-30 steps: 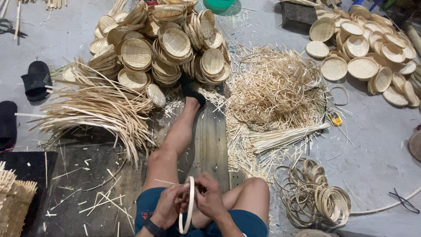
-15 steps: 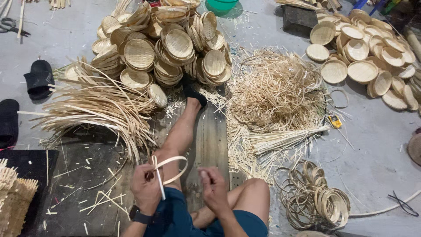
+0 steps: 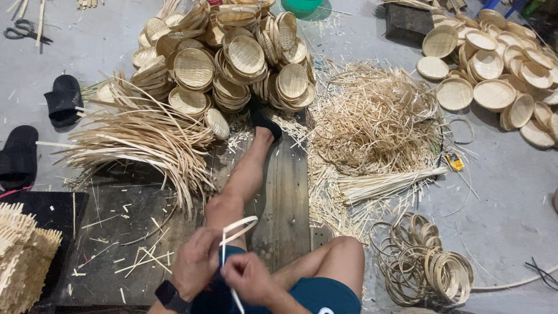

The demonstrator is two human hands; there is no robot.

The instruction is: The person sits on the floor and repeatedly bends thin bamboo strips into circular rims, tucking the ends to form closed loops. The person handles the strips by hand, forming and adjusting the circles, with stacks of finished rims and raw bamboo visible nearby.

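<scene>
Both hands pinch one pale bamboo strip [image 3: 235,231]. The left hand [image 3: 196,263] grips beside its loop; the right hand [image 3: 249,278] hides the strip's middle.

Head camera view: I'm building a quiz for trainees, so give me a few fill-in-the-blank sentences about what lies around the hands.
1. Both hands, left hand and right hand, hold a thin pale ____ bent into a loop.
2. The pile of finished round woven baskets lies beyond the person's outstretched ____.
3. The heap of empty bamboo rings lies on the floor to the person's ____.
4. The outstretched leg rests on a wooden ____.

Missing words: strip; foot; right; board
</scene>
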